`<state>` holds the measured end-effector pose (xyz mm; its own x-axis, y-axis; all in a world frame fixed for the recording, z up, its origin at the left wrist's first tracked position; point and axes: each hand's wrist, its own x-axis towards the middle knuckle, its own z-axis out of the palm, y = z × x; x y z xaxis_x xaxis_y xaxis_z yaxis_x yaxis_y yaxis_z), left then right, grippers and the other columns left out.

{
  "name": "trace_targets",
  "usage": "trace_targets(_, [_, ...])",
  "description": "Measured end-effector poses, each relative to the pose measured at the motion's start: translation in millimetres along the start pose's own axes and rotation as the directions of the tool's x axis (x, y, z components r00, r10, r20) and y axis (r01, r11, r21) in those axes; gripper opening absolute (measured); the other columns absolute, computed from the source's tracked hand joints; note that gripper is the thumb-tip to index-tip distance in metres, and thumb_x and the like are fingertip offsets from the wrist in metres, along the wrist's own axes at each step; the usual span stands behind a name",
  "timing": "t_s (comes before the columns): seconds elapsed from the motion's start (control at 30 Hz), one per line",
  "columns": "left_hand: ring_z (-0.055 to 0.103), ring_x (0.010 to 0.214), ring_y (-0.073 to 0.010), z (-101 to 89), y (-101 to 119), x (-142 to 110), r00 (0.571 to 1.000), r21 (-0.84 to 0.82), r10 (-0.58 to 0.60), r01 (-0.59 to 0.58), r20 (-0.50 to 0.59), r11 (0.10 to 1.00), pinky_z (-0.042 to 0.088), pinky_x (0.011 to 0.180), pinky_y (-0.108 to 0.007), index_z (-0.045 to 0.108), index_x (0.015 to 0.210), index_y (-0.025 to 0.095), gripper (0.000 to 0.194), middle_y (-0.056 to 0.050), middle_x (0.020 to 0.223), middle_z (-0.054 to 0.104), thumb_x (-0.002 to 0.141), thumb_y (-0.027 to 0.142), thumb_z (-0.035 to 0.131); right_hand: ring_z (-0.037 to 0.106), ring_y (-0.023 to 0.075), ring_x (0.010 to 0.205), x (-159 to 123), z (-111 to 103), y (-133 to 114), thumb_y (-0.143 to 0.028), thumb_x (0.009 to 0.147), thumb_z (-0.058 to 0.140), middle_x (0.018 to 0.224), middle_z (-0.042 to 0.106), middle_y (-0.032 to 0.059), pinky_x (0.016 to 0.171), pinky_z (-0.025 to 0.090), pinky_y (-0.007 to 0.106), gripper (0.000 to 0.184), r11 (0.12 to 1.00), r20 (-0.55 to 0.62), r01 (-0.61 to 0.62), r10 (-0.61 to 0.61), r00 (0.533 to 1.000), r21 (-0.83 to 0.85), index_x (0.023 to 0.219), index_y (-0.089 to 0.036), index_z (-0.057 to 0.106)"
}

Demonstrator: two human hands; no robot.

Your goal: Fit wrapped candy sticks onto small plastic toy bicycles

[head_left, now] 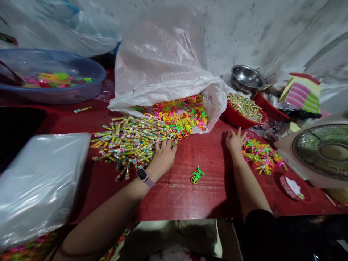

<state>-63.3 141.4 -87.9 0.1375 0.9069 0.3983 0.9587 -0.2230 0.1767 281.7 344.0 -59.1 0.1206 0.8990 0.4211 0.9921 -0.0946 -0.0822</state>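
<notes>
The left hand (163, 157) is laid open, its fingers spread and clamped on nothing, against the edge of a heap of wrapped candy sticks (130, 143). The right hand (236, 142) is held open and flat on the red table (174, 195), just beside a pile of neon plastic toy bicycles (262, 156). One green toy bicycle (197, 175) is lying between the hands, touched by neither.
</notes>
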Motion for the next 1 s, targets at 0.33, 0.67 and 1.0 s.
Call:
trace_targets(0.33, [0.052,0.126,-0.0328,7.6,-4.9,3.6,0.993,-0.267,-0.008,-0.024,-0.119,0.963,0.045,0.110,-0.053,0.059,0.135,0.011,0.036,-0.020,0.129,0.052,0.102,0.021,0.047,0.028,0.0400,0.150,-10.1,-16.6,-219.8,-0.055,0.097,0.057,0.163,0.039,0.0136,0.119,0.027,0.062,0.060,0.621,0.070,0.676,-0.755,0.652,0.398,0.149,-0.026,0.056])
trace_targets(0.67, [0.060,0.114,-0.0241,0.4,-2.0,3.6,0.982,-0.530,-0.099,-0.002,-0.163,0.848,0.053,0.104,-0.043,0.067,0.114,0.016,0.027,-0.013,0.118,0.053,0.100,0.011,0.045,0.050,0.0384,0.130,-36.3,-5.7,-196.3,-0.055,0.095,0.060,0.135,0.062,0.0181,0.111,0.039,0.053,0.049,0.751,0.156,0.508,-0.612,0.776,0.422,0.124,-0.015,0.070])
trace_targets(1.0, [0.064,0.119,-0.0245,-3.9,8.4,2.1,0.985,-0.772,-0.170,0.090,-0.023,0.629,0.048,0.109,-0.044,0.072,0.110,0.018,0.021,-0.012,0.123,0.070,0.099,0.023,0.054,0.053,0.0303,0.130,-93.0,-47.2,-114.5,-0.047,0.086,0.077,0.129,0.071,0.0092,0.115,0.034,0.051,0.025,0.536,-0.150,0.327,-0.348,0.926,0.778,0.094,-0.024,0.072])
